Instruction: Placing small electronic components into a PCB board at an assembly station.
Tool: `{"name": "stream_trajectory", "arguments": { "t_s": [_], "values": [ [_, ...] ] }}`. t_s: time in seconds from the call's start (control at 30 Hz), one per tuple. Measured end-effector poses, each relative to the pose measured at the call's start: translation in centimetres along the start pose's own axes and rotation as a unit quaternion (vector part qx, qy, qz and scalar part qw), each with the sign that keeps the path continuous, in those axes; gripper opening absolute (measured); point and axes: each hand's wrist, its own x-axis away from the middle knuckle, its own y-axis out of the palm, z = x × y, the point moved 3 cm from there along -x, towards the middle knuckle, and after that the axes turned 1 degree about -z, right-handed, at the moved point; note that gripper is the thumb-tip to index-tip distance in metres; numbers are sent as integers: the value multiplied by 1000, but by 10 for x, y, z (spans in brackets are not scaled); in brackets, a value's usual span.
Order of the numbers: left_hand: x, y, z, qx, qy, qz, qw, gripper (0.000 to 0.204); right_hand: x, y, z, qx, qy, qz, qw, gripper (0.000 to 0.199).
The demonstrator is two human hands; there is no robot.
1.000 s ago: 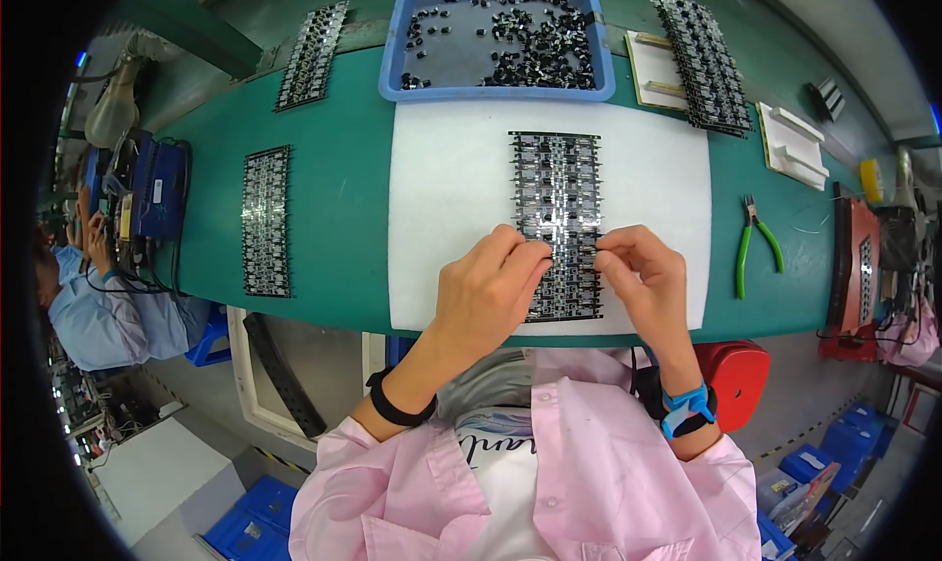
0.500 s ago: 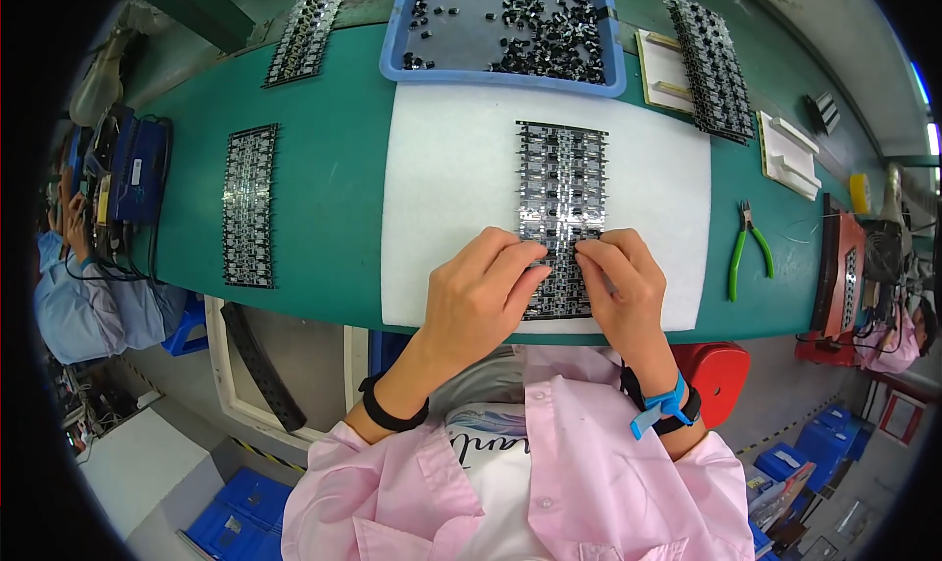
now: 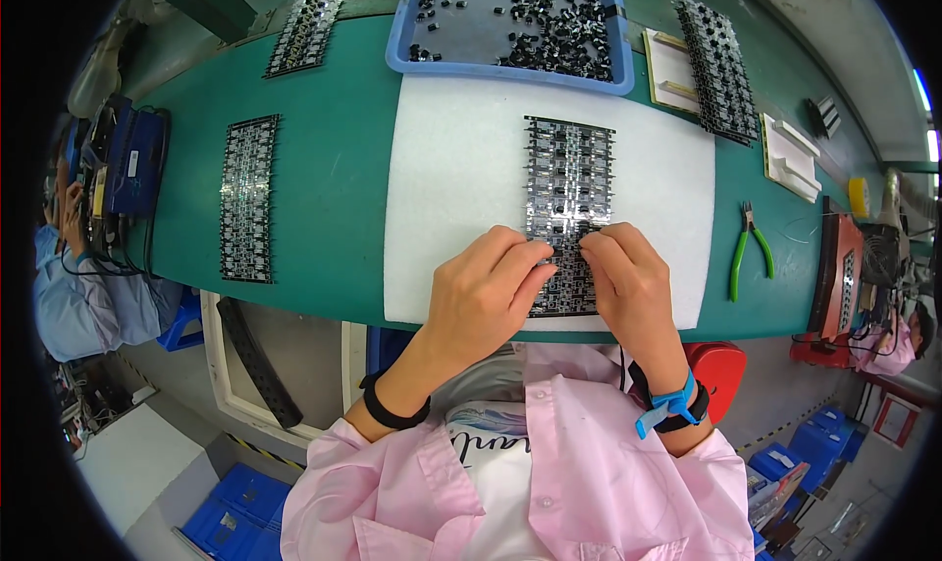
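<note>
A dark circuit board panel (image 3: 571, 174) with rows of small black and silver parts lies lengthwise on a white foam mat (image 3: 446, 188). My left hand (image 3: 483, 284) is over the panel's left side, thumb and index finger pinched close to its surface. Across from it, my right hand (image 3: 630, 275) bends over the right side, its fingertips together against the same middle rows. Whatever sits between the fingertips of either hand is too small or hidden to make out. The lower rows of the panel are partly covered by my hands.
Beyond the mat stands a blue tray (image 3: 510, 69) of loose black components. Other panels lie at left (image 3: 248, 200), far left (image 3: 310, 22) and far right (image 3: 716, 69). Green-handled cutters (image 3: 737, 267) and a white holder (image 3: 790, 159) are on the right. A co-worker (image 3: 83, 291) sits at left.
The whole view has shifted slightly. Both hands stay pinched over nearly the same middle rows, with only small finger movements. The panel remains on the mat.
</note>
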Motion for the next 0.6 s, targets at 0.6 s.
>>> {"name": "stream_trajectory", "arguments": {
  "t_s": [0.6],
  "values": [
    [-55, -76, 29, -175, 21, -145, 974, 18, -62, -71, 36, 15, -12, -156, 988, 19]
  ]
}}
